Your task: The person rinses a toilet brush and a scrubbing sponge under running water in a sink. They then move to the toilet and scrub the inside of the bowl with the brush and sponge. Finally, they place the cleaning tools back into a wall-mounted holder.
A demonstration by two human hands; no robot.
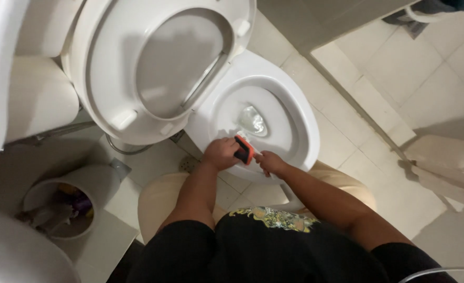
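At frame centre, the left hand point(220, 153) grips a light, stiff orange brush point(244, 150); the right hand point(270, 162) pinches its end.

No labels, signs or screens show anywhere in this view. The only packaging is the crumpled wrappers point(67, 207) lying in the round white waste bin point(93, 181) at lower left, beside the toilet base: a loose heap of pale, purple and yellow scraps, too blurred to tell their shapes apart or say what kind each one is.
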